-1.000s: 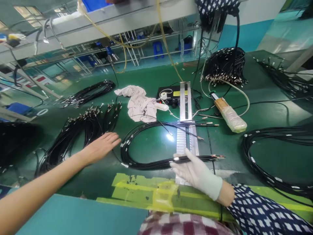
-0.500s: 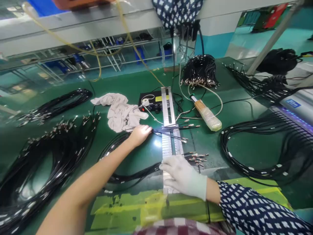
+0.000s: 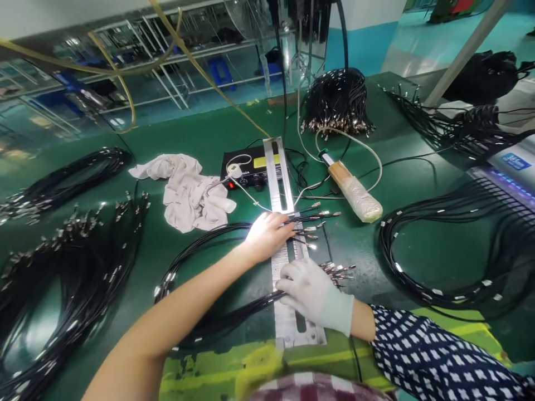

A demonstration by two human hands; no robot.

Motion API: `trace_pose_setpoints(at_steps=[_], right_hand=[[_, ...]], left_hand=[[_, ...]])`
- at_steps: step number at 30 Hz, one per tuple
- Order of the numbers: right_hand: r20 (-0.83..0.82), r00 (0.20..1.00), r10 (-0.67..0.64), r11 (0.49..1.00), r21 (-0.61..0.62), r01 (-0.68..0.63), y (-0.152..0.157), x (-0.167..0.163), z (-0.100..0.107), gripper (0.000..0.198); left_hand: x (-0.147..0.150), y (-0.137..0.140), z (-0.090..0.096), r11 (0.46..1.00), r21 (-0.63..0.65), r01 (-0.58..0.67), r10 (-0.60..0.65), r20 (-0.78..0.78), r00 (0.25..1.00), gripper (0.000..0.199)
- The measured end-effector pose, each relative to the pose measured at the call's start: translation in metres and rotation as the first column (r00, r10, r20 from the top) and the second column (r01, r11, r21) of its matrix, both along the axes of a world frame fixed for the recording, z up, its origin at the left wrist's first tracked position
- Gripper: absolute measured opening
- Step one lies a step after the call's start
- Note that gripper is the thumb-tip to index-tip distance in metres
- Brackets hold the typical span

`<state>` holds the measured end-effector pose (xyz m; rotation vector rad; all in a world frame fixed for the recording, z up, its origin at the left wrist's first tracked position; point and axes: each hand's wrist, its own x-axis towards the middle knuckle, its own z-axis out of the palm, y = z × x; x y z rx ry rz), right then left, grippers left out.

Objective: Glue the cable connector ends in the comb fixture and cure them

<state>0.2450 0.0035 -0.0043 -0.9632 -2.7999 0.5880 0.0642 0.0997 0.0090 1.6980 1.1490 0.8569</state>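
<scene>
A slotted metal ruler plate (image 3: pixel 279 326) stands lengthwise on the green bench. My bare left hand (image 3: pixel 271 236) is closed over the upper stretch of a black cable bundle (image 3: pixel 199 245), above the ruler. The connector ends (image 3: pixel 320 214) of these cables fan out to the right of my fingers. Lower down, my right hand (image 3: pixel 311 289), in a white glove, is closed around the lower stretch of the bundle, across the ruler. More metal connector tips (image 3: pixel 338 273) stick out beyond the glove. My palms hide the cables under them.
Behind the ruler sits a black control box (image 3: pixel 251 170), with a crumpled white cloth (image 3: pixel 188 192) to its left. A wrapped-handle tool (image 3: pixel 355 192) lies to the right. Coiled black cables (image 3: pixel 79 278) cover the left side; another coil (image 3: pixel 388 250) lies right, near a silver device (image 3: pixel 514 161).
My left hand has slid right along the upper cables, from beside the ruler to over it. My right hand remains at the lower cables. The view has tipped slightly downward.
</scene>
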Motion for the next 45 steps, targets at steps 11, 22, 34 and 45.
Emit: trace_pose_setpoints(at_steps=[11,22,34,45], right_hand=[[0.052,0.998,0.03,0.999,-0.02,-0.029,-0.012,0.0,0.003,0.018],[0.105,0.987,0.124,0.986,-0.127,-0.11,-0.036,-0.013,0.032,0.018],[-0.421,0.813,-0.402,0.878,-0.431,0.211,0.015,0.038,0.02,0.015],[-0.43,0.585,-0.688,0.721,-0.502,0.478,0.068,0.069,-0.028,0.017]], left_hand=[[-0.071,-0.024,-0.039,0.978,0.2,0.062,0.055,-0.529,0.847,0.029],[-0.106,-0.07,0.023,0.963,0.062,0.261,-0.07,-0.88,0.469,0.041],[-0.069,-0.054,-0.011,0.953,0.123,0.276,-0.151,-0.597,0.788,0.033],[-0.044,-0.029,-0.024,0.961,0.241,0.133,-0.044,-0.343,0.938,0.006]])
